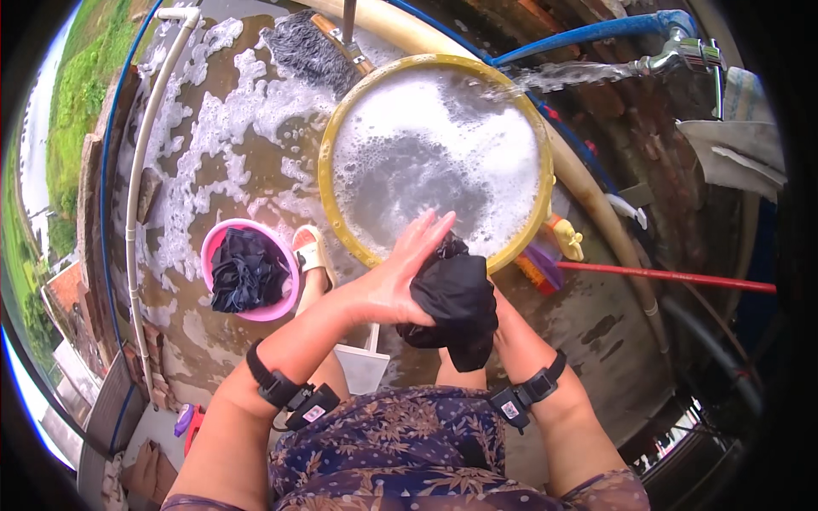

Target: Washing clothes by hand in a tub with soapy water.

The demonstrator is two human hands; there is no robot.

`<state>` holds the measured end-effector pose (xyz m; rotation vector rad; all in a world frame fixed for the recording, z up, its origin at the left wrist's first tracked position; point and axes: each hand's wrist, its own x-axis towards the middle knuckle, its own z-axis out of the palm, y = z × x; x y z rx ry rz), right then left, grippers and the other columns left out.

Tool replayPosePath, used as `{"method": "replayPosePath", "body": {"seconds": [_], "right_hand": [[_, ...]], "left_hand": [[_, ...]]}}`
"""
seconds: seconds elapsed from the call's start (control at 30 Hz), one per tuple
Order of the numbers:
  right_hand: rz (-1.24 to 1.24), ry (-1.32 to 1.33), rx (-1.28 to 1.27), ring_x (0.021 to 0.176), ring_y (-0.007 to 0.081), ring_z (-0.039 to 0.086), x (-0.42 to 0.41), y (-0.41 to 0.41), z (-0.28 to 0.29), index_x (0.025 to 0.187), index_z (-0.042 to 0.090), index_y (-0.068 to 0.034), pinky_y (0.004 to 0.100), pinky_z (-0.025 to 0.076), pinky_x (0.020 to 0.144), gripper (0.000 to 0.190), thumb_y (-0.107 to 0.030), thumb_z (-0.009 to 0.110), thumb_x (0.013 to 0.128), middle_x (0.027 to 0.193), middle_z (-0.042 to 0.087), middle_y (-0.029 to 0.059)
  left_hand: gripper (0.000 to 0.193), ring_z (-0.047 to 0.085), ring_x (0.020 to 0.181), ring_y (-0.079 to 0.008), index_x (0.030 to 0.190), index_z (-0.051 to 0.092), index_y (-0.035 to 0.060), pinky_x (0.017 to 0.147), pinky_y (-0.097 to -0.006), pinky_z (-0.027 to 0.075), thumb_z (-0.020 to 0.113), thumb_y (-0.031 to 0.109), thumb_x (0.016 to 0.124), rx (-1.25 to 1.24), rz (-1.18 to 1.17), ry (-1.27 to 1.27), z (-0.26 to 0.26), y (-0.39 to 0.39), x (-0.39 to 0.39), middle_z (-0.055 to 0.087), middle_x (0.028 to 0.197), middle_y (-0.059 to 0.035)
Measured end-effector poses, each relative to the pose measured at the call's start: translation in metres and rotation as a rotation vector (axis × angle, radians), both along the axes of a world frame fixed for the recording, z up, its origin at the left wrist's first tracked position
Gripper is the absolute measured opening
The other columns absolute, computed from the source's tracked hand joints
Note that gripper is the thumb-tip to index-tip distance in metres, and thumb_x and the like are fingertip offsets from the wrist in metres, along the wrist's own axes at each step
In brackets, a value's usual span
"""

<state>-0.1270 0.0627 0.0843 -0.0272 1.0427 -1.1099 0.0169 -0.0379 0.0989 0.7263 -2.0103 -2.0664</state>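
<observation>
A bunched black wet cloth [457,303] is between my two hands, just over the near rim of a large yellow tub [327,185] of sudsy water. My left hand [409,274] lies against the cloth's left side, its fingers spread and pointing towards the tub. My right hand [495,303] is mostly hidden behind the cloth on the other side; its fingers do not show. To the left, a pink basin [294,300] holds dark wet clothes [246,271].
Water runs from a metal tap [671,57] into the tub. A grey fluffy mop head [307,51] lies behind it on the foamy floor [211,147]. A broom [543,268] with a red handle lies at right. A white dustpan [363,367] sits near my feet.
</observation>
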Motion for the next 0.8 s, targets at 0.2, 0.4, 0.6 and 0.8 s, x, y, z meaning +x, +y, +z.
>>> {"method": "replayPosePath", "body": {"seconds": [0.2, 0.4, 0.6, 0.8], "right_hand": [[0.117, -0.116, 0.117, 0.093, 0.0179, 0.055, -0.02, 0.018, -0.014, 0.114, 0.044, 0.0, 0.0299, 0.046, 0.08, 0.044, -0.031, 0.045, 0.083, 0.108, 0.052, 0.0105], [-0.285, -0.381, 0.274, 0.104, 0.028, 0.049, -0.015, 0.031, -0.003, 0.119, 0.04, 0.0, 0.038, 0.04, 0.09, 0.061, -0.049, 0.03, 0.083, 0.115, 0.048, 0.015], [0.126, 0.251, 0.044, 0.116, 0.0259, 0.037, -0.027, 0.086, -0.06, 0.126, 0.033, -0.011, 0.0386, 0.027, 0.099, 0.066, -0.058, 0.036, 0.08, 0.127, 0.036, 0.0096], [-0.161, -0.326, 0.167, 0.114, 0.0245, 0.039, -0.012, 0.033, -0.017, 0.124, 0.035, -0.009, 0.0372, 0.029, 0.098, 0.06, -0.051, 0.038, 0.081, 0.125, 0.039, 0.009]], "left_hand": [[0.086, 0.032, 0.117, -0.0318, 0.127, 0.032, 0.0077, 0.099, -0.0355, 0.025, 0.071, 0.025, 0.053, 0.307, -0.083, 0.017, -0.025, 0.009, -0.005, 0.036, 0.122, -0.0183], [0.05, 0.043, 0.099, -0.0286, 0.102, 0.054, 0.0017, 0.084, -0.035, 0.037, 0.065, 0.014, 0.054, 0.398, 0.391, -0.013, -0.021, 0.024, -0.004, 0.052, 0.096, -0.0115], [0.049, 0.043, 0.093, -0.0326, 0.094, 0.048, 0.0029, 0.081, -0.0364, 0.037, 0.071, 0.017, 0.053, 0.008, 0.444, -0.083, 0.012, 0.072, -0.027, 0.04, 0.098, -0.0171], [0.043, 0.042, 0.085, -0.036, 0.087, 0.049, 0.0119, 0.061, -0.0435, 0.044, 0.07, 0.033, 0.055, -0.252, 0.116, -0.076, 0.048, 0.06, -0.016, 0.037, 0.095, -0.0176]]}}
